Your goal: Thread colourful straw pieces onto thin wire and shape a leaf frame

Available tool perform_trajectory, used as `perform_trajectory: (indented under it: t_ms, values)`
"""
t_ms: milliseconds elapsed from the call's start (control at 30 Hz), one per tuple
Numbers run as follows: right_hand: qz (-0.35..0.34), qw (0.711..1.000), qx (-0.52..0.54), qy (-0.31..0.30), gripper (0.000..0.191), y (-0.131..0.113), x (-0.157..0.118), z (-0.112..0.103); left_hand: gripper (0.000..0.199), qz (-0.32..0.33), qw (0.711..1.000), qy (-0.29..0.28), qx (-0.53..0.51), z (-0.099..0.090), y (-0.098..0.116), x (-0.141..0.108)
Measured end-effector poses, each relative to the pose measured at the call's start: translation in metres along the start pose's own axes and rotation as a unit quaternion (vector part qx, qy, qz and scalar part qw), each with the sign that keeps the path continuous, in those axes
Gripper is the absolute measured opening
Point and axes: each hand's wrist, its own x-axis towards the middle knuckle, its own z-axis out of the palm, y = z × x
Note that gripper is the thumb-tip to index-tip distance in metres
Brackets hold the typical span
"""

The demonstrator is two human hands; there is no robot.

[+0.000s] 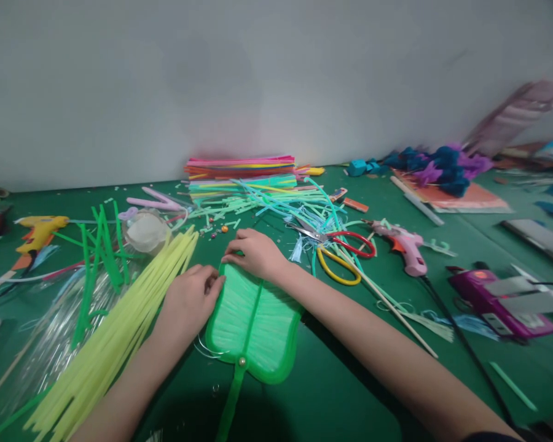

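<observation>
The fan (230, 313) is found left of the scissors (325, 238) and nearer to the wearer, over the table (341, 393); whether its upper edge is raised from the surface cannot be told. Judged by its look, little weight is to be expected: the two fine, fibrous panels seem soft and easily creased or pulled out of line, while more stiffness is probably given by the thick rim and the middle rib. A fuzzy, non-slippery surface is suggested. The safest hold would likely be had on the rim or on the handle (230, 399), with the panels left unpressed and no strain put on the bead (242, 362) at the joint. The rim is touched by both hands. By the right hand (253, 252), just left of the scissors, the top left corner is met with bent fingers, a small gap being left beside the thumb. By the left hand (188, 301), farther left of the scissors, the side edge is met at the thumb, with the fingers curled and only a narrow opening shown; how firmly either grip is closed cannot be told.
</observation>
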Motion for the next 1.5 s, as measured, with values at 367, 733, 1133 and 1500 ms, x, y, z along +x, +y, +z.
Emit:
perform_trajectory:
  t_ms: [367,733,1133,1500]
  values:
    - [-0.033,0.999,0.010,-0.008,0.023,0.000,0.002,0.003,0.020,-0.030,0.999,0.006,-0.017,-0.001,0.002,0.000]
    - [-0.028,1.000,0.009,0.009,0.024,0.003,0.000,0.007,0.023,0.039,0.999,0.009,-0.031,0.002,-0.007,0.004]
    - [-0.016,1.000,0.009,-0.001,0.023,0.002,0.000,0.006,0.019,0.087,0.996,-0.017,-0.004,-0.001,-0.014,-0.002]
    - [-0.025,1.000,0.013,0.002,0.027,0.004,0.000,0.007,0.019,0.043,0.997,-0.068,-0.011,-0.007,-0.014,-0.002]
